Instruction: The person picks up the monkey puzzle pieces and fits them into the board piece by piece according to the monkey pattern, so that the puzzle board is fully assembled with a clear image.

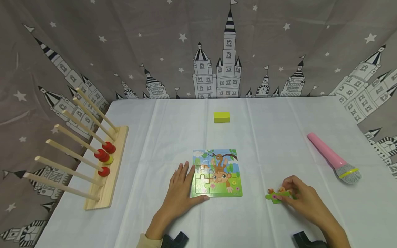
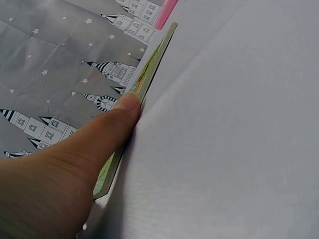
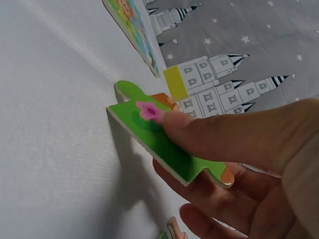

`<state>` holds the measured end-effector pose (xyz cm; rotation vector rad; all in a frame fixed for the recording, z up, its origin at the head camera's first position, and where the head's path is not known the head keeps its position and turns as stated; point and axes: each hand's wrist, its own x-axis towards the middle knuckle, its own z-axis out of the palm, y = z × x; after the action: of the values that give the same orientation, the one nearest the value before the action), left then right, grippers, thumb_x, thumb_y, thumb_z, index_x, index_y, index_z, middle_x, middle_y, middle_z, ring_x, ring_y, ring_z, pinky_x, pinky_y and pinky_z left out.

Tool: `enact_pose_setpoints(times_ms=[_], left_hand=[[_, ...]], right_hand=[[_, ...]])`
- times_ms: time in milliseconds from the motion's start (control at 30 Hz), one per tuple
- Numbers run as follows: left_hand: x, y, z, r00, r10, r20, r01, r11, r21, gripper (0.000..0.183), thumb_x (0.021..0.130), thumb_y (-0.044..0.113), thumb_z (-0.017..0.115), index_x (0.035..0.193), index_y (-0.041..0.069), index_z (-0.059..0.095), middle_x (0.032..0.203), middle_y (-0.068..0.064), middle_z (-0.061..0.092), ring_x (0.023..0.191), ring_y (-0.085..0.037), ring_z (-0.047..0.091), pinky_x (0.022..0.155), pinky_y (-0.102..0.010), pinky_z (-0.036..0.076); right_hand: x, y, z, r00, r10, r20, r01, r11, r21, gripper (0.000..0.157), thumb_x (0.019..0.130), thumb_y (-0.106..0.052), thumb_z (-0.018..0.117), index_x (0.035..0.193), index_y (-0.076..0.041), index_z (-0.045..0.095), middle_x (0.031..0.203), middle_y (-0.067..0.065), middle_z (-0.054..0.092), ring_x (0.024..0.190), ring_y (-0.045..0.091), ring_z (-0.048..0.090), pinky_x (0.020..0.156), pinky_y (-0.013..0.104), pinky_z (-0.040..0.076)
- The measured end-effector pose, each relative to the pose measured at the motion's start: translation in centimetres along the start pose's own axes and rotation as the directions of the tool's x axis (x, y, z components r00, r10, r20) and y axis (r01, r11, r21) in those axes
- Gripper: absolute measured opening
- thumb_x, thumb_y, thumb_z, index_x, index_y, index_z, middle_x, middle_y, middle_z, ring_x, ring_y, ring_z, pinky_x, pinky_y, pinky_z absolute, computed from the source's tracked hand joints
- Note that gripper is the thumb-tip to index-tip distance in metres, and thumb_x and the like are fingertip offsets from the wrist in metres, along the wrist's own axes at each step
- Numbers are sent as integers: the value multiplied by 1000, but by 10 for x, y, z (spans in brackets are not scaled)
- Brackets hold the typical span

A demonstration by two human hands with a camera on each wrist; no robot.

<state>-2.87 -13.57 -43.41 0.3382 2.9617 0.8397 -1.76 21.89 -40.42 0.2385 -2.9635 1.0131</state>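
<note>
A square puzzle board (image 1: 229, 172) with a monkey picture lies on the white table; jigsaw outlines show on its left part. My left hand (image 1: 183, 189) rests at the board's left side, fingers extended. Its thumb (image 2: 128, 102) touches the near edge in the left wrist view. Right of the board, my right hand (image 1: 302, 196) pinches a green puzzle piece (image 3: 154, 137) with a pink flower between thumb and fingers. Below those fingers in the right wrist view, part of another puzzle piece (image 3: 174, 229) shows, the rest cut off by the frame.
At the left stands a wooden peg rack (image 1: 119, 165) with several rods and a few red and yellow beads (image 1: 101, 155). A yellow block (image 1: 221, 117) sits behind the board. The pink toy microphone (image 1: 328, 151) lies at the right. Grey castle-print cloth (image 1: 173, 44) hangs around the table.
</note>
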Motion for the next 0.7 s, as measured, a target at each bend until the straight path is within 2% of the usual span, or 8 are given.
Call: enact_pose_setpoints(times_ms=[100,233,300,367,433,600,667,700], left_hand=[[0,0,0,1000,1,-2,-1,1000,-3,101,67,61,66,143,8,26,152,-15,14,142,-31,5,113,-49,9],[-1,0,-1,1000,-1,-1,1,1000,-4,101,67,62,66,143,8,26,152,-14,14,142,-30,5,113,-48,9],[-1,0,0,1000,-2,-1,2,1000,-2,101,67,62,66,143,8,26,152,-14,14,142,-30,5,113,-48,9],[-1,0,0,1000,-1,-3,1,1000,-1,101,67,62,66,143,8,26,152,-14,14,142,-30,5,113,-48,9],[-1,0,0,1000,0,-4,0,1000,-2,102,67,62,66,143,8,26,152,-14,14,142,-30,5,113,-49,9],[-1,-1,0,1000,0,-3,0,1000,-6,102,67,63,65,143,8,25,152,-14,13,142,-30,4,113,-48,8],[-1,-1,0,1000,0,-4,0,1000,-7,102,67,63,65,143,8,25,152,-14,13,142,-30,4,113,-48,8],[-1,-1,0,1000,1,-5,-1,1000,-7,102,67,63,65,143,8,26,152,-14,13,142,-30,5,113,-48,8]], right_hand=[[0,-1,1,999,-35,-5,35,999,23,34,67,-11,78,94,-15,57,82,-4,64,70,-7,53,61,20,49],[-1,2,5,984,-177,-34,179,982,66,34,65,-1,76,90,-21,65,83,-9,67,73,-7,53,64,13,46],[-1,5,7,968,-248,-41,251,964,92,38,63,5,74,88,-23,67,84,-12,67,76,-6,54,77,7,42],[-1,6,8,957,-285,-45,288,952,107,39,63,8,73,85,-23,68,83,-14,66,78,-6,56,89,2,33],[0,6,9,955,-294,-51,298,949,100,39,62,8,73,85,-23,68,82,-15,65,79,-7,55,94,-1,25],[0,3,12,959,-272,-74,279,955,103,33,64,3,74,86,-22,70,83,-15,67,78,-6,55,88,2,28],[1,0,14,958,-275,-84,284,951,123,32,64,2,74,86,-21,70,82,-14,67,78,-6,56,90,11,30],[2,-2,15,958,-274,-84,283,948,144,31,65,2,74,86,-21,70,82,-13,67,78,-6,56,99,19,27]])
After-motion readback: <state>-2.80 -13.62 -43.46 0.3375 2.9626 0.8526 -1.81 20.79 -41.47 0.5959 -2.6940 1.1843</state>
